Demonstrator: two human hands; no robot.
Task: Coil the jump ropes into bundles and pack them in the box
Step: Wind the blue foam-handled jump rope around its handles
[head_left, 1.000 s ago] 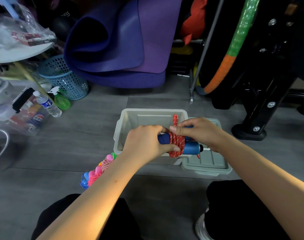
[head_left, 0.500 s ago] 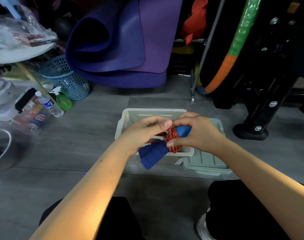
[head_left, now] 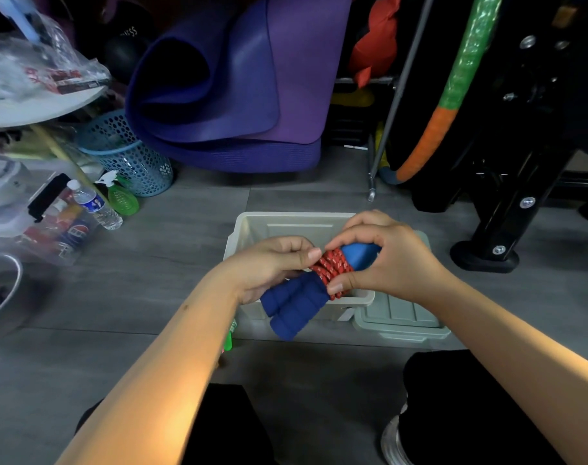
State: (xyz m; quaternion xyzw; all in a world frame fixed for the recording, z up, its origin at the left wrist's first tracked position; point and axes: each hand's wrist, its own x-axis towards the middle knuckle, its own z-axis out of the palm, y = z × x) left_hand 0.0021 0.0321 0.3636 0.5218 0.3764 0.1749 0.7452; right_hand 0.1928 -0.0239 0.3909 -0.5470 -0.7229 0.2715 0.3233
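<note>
Hands (head_left: 275,263) (head_left: 386,260) meet above the box (head_left: 249,229), each grip clamped on the jump rope (head_left: 332,270).

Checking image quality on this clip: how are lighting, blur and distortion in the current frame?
Head view: dim room, with warm light catching the left forearm; wide-angle bending shows in the curved hoop at the right; left-edge clutter smears, while both hands and the red rope over the box stay fairly sharp.
</note>
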